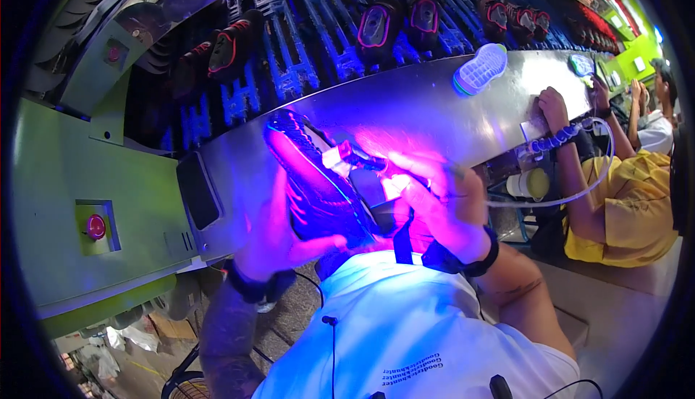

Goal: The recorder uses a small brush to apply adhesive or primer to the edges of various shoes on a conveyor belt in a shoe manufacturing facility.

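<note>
Your left hand (279, 236) is closed around the heel end of a dark shoe (315, 182), gripping it from below and from the left, with the thumb across the lower edge. The shoe is held up over the near edge of the metal desk (434, 102), in front of your chest. Its long axis runs from the toe, up and to the left, down to the heel at the lower right, so the length of the shoe points away from your left hand toward the desk.

Your right hand (438, 207) is curled shut on a small tool (355, 156) that throws violet light over the shoe's side. The glare washes out the fingers, so I can't say for sure how the tool is pinched. That hand sits just right of the shoe, nearer its middle than the left hand is, and the tool's tip appears to touch the shoe's upper edge.

A pale sole (479, 69) lies at the far edge of the desk, well apart from your hands. Beyond it, more shoes (376, 26) ride on a blue conveyor rack (297, 59). To your right, a co-worker in a yellow shirt (630, 203) leans an arm on the desk's right end, clear of your work.
</note>
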`<state>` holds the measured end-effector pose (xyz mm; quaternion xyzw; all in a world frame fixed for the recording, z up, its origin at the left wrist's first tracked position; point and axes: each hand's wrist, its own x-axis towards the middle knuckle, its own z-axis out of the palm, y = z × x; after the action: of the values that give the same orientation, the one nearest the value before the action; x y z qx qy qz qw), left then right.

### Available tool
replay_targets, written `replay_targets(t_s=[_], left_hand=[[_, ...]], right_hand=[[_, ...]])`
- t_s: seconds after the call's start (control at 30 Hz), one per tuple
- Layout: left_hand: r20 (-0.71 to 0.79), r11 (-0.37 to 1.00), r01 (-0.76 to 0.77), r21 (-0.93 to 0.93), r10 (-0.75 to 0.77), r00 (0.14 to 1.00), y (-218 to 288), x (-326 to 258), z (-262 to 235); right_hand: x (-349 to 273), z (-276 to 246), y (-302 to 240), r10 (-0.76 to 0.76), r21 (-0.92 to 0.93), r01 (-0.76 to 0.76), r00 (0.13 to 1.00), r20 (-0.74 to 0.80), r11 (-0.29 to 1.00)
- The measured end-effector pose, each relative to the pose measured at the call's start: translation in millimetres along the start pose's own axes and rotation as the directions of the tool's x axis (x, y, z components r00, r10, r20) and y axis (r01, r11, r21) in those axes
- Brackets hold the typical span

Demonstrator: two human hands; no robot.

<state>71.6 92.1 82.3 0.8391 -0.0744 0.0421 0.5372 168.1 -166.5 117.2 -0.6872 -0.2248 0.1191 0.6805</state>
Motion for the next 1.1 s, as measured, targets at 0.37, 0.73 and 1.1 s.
replay_targets(t_s=[0.37,0.73,1.1], left_hand=[[0.140,0.962,-0.172,0.211,0.144,0.980,18.6,-25.5,4.8],[0.098,0.983,0.164,-0.087,-0.155,0.983,13.6,-25.5,4.1],[0.076,0.803,0.308,-0.510,-0.314,0.946,37.1,-10.9,22.0]], right_hand=[[2.4,-12.9,-29.5,-0.069,-0.389,0.090,0.995,0.068,0.917],[-14.4,-15.0,-2.8,-0.033,-0.187,0.043,0.998,0.056,0.981],[-62.2,-4.6,12.5,0.007,-0.231,-0.044,0.987,-0.159,0.972]])
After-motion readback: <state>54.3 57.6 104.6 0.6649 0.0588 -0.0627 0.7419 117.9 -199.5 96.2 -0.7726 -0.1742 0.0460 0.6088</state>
